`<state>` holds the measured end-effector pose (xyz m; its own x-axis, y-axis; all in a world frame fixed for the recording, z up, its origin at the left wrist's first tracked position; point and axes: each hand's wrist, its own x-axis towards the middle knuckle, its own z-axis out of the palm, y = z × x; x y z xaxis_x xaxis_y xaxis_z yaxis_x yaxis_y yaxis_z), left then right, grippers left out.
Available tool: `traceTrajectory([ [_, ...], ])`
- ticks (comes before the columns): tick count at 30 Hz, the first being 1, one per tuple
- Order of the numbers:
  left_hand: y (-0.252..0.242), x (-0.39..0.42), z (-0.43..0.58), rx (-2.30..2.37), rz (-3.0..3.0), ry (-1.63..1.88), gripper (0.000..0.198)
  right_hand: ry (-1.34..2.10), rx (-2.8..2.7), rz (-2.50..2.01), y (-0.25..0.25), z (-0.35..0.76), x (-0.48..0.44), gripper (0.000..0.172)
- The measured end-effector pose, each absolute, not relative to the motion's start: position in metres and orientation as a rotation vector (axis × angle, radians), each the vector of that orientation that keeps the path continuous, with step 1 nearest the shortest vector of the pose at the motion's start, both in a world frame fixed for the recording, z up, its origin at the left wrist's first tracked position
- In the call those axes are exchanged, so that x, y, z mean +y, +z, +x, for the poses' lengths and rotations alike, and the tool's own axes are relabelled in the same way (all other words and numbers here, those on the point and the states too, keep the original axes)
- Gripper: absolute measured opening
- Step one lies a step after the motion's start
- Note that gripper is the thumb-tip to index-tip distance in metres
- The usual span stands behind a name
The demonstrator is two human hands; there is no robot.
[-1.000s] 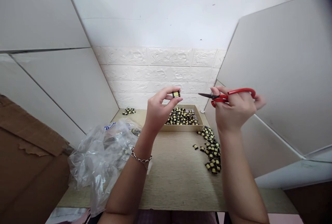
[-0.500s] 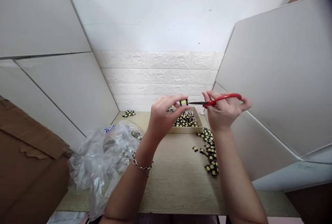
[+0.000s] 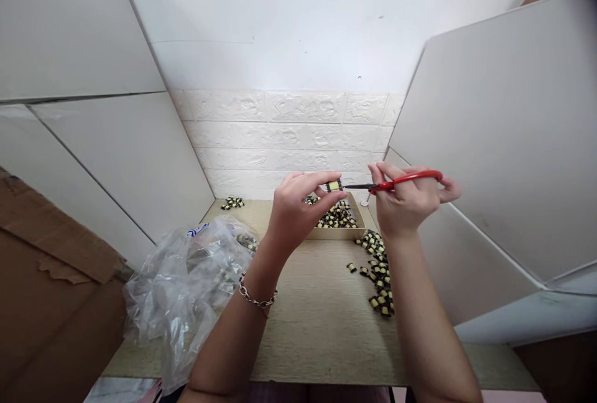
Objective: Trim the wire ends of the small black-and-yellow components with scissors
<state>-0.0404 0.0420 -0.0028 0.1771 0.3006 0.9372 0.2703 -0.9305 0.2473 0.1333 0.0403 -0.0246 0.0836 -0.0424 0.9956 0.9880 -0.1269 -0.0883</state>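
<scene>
My left hand (image 3: 298,210) pinches a small black-and-yellow part (image 3: 333,186) between thumb and fingertips, raised above the table. My right hand (image 3: 405,201) grips red-handled scissors (image 3: 396,181), and their dark blade tips touch the right side of the part. Below both hands a shallow tan tray (image 3: 333,233) holds many of the same parts. A loose pile of these parts (image 3: 379,272) lies on the table under my right wrist.
A crumpled clear plastic bag (image 3: 186,291) with more parts lies at the left of the wooden table (image 3: 317,322). A small cluster of parts (image 3: 232,203) sits at the far left corner. White panels wall in both sides; brown cardboard (image 3: 46,291) stands at left.
My right hand brought the scissors leftward until the blades met the part. My left hand lowered slightly and shifted right with the part. Both hands hardly moved in the last half second.
</scene>
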Motion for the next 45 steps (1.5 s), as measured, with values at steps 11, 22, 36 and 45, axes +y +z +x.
traceTrajectory([
  [11,-0.003,0.042,-0.041,0.591,2.394,1.903,0.02,-1.228,-1.067,-1.306,-0.025,0.133,0.04,0.021],
  [22,-0.003,0.041,-0.042,0.644,2.316,1.785,0.022,-1.287,-1.047,-1.257,-0.025,0.134,0.041,0.017],
  [36,-0.008,0.042,-0.035,0.646,2.487,1.926,0.019,-1.192,-1.0,-1.244,-0.015,0.135,0.031,0.014],
  [45,-0.008,0.04,-0.037,0.75,2.437,2.088,0.019,-1.042,-1.037,-1.301,-0.009,0.134,0.023,0.02],
])
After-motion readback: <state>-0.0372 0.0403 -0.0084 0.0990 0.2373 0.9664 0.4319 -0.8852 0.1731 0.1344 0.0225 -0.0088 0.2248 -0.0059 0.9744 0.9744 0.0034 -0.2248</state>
